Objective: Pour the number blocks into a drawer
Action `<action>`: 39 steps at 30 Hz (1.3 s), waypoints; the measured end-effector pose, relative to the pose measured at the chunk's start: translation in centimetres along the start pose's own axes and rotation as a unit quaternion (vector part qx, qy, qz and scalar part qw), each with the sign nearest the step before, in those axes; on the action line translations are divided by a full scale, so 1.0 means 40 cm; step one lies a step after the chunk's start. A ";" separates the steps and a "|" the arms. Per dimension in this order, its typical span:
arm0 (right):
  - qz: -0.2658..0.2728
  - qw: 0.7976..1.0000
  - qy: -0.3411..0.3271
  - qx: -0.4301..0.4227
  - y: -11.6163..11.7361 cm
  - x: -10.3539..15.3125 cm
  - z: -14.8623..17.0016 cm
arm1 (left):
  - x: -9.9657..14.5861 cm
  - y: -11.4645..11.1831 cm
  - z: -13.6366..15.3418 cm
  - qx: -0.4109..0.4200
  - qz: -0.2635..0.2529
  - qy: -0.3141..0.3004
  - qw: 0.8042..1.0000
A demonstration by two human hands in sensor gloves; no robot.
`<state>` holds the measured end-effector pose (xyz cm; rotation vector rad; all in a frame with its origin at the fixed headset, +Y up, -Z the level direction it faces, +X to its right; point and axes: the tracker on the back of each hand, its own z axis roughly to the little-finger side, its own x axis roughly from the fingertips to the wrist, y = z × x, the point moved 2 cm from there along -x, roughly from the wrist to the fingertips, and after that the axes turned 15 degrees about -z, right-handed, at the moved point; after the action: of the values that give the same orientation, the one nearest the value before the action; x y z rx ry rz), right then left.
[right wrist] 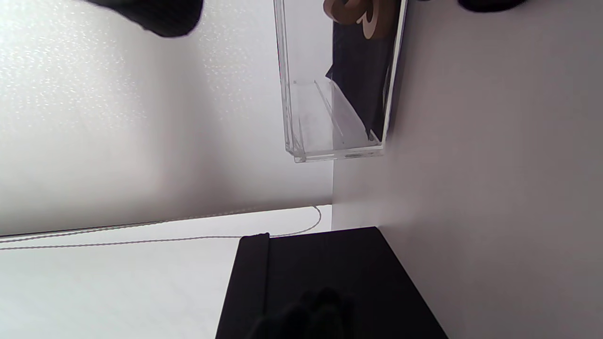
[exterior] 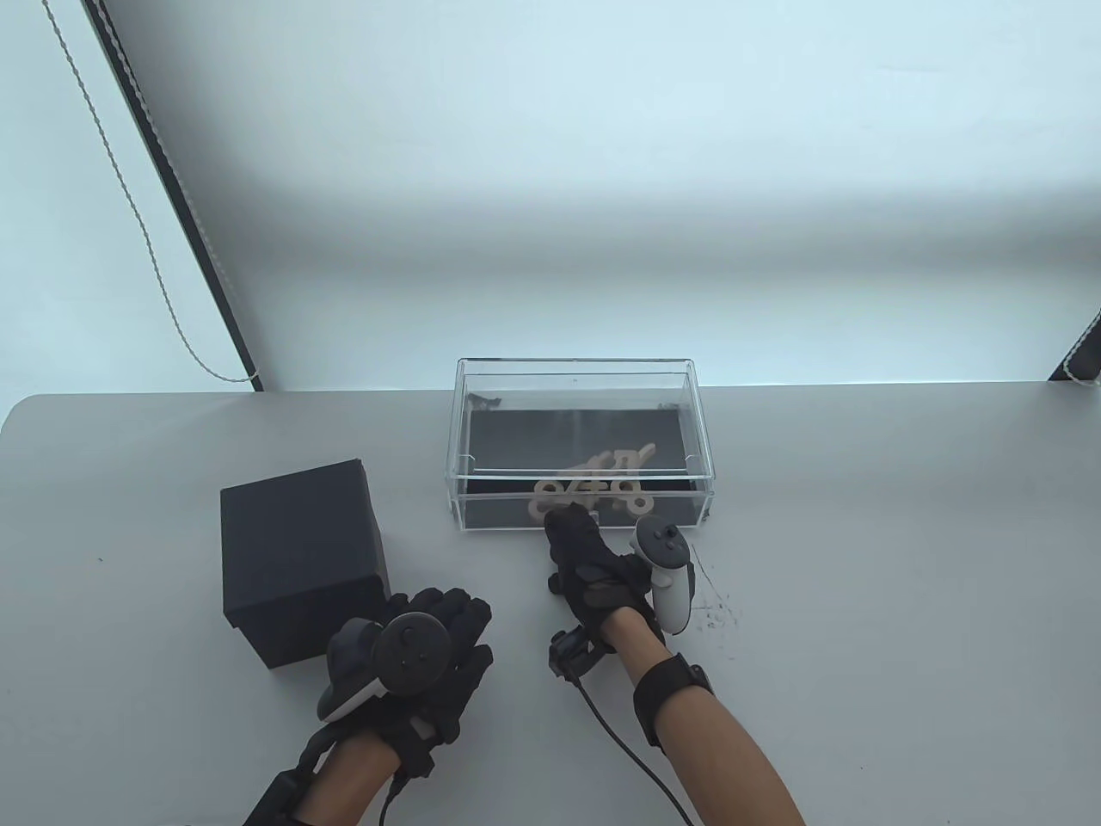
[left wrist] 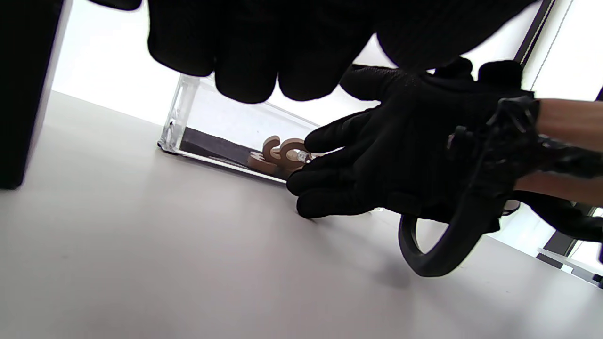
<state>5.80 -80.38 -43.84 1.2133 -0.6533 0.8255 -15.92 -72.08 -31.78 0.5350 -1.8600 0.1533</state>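
Resting at the near face of the clear drawer (exterior: 581,439), right hand (exterior: 593,572) with fingers stretched forward and fingertips (left wrist: 306,183) against the front wall, grasping nothing as far as the left wrist view shows. Lying flat on the white table (exterior: 860,559) just right of the black box (exterior: 297,559), near left, left hand (exterior: 430,662) with fingers straight and released. Heaped on the dark floor inside the drawer toward its near wall, tan number blocks (exterior: 602,486), just beyond the right fingertips; drawer far of both hands, well right of the box.
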 end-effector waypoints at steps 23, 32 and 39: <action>0.006 1.000 -0.001 -0.005 -0.022 -0.024 -0.006 | -0.003 -0.002 0.006 0.000 0.009 0.003 1.000; 0.017 1.000 -0.006 0.006 -0.014 0.012 -0.016 | -0.004 0.002 0.009 0.002 0.006 0.007 1.000; 0.002 1.000 -0.007 0.022 -0.002 0.067 -0.014 | -0.004 0.000 0.009 0.002 0.008 0.007 1.000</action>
<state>7.35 -79.32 -41.84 1.2586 -0.6523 0.8375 -16.20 -72.16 -32.06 0.5194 -1.8523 0.1707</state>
